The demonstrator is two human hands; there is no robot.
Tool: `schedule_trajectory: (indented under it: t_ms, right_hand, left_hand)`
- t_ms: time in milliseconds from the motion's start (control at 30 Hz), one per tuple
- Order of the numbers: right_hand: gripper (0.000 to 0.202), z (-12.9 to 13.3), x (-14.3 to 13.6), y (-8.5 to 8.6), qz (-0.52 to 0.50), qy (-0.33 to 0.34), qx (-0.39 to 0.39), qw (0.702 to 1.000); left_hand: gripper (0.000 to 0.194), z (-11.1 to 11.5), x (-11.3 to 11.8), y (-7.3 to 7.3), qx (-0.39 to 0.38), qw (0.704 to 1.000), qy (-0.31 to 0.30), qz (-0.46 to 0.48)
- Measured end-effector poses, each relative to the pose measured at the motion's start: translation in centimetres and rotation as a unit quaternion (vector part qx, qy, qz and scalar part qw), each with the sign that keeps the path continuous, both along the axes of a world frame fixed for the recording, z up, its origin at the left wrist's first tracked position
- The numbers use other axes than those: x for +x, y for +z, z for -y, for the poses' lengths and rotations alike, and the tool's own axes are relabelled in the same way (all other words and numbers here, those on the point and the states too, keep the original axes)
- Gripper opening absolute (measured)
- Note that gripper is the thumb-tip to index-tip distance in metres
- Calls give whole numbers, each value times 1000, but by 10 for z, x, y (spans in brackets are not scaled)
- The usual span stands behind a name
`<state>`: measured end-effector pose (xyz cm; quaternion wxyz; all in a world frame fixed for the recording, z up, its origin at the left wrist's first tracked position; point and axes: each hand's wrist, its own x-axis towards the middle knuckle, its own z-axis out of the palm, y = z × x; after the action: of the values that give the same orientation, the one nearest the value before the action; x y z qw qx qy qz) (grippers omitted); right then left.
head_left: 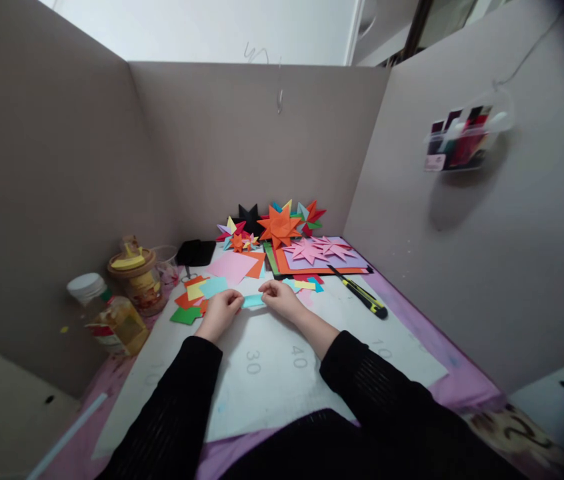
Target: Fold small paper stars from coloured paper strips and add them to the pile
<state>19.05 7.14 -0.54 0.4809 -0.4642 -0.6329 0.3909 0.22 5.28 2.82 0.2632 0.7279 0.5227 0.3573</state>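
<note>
A narrow light blue paper strip (253,301) is held level just above the white mat (272,393). My left hand (222,312) pinches its left end, and my right hand (282,300) pinches the right end. Loose coloured paper squares lie beyond and beside my hands: a green piece (185,315) left of my left hand, a light blue one (213,287) behind it, and a large pink sheet (235,267) farther back. Small yellow and blue pieces (305,285) rest behind my right hand.
Folded paper stars (280,227) stand at the back wall. Pink stars (307,251) lie on stacked sheets. A yellow-black cutter (362,295) is at the right. A glue bottle (119,325), a jar (143,283) and a clear cup (165,262) stand left. Grey partitions enclose the table.
</note>
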Motion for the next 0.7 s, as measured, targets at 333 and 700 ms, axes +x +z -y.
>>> schedule_trajectory:
  t_ms: [333, 700]
  right_hand:
    - [10, 2, -1, 3, 184, -18, 11, 983]
    - [15, -3, -8, -8, 410, -25, 95, 907]
  left_hand:
    - [19, 1, 2, 1, -6, 997, 7, -83]
    - [16, -3, 10, -7, -28, 982, 33, -184]
